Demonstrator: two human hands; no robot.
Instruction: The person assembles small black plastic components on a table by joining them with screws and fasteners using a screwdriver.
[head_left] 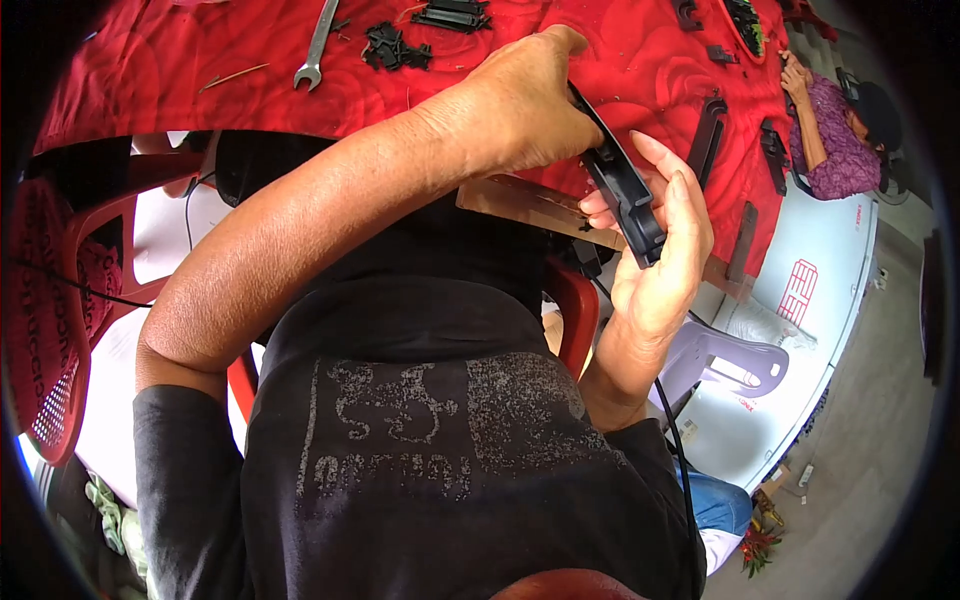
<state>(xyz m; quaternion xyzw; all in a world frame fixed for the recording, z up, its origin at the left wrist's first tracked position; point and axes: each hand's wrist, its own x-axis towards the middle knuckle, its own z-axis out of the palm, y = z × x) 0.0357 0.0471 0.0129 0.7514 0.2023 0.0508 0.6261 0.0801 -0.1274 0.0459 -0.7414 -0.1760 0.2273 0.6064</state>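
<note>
A long, narrow, channel-shaped black plastic part (624, 190) slants between my two hands over the near edge of the red cloth-covered table (400, 105). My left hand (535, 100) reaches across from the left and is closed on the part's upper end, its fingertips partly hidden behind the hand. The lower end rests against the palm of my right hand (672, 225), whose fingers curve around the far side. Long black plastic pieces (707, 142) lie on the cloth just beyond my right hand.
On the table lie a wrench (317, 50), a clump of black plastic bits (396, 47) and another black part (450, 14). A person in a purple top (840, 150) is at the far right. A red chair (95, 215) stands left, a greyish-purple chair (745, 365) right.
</note>
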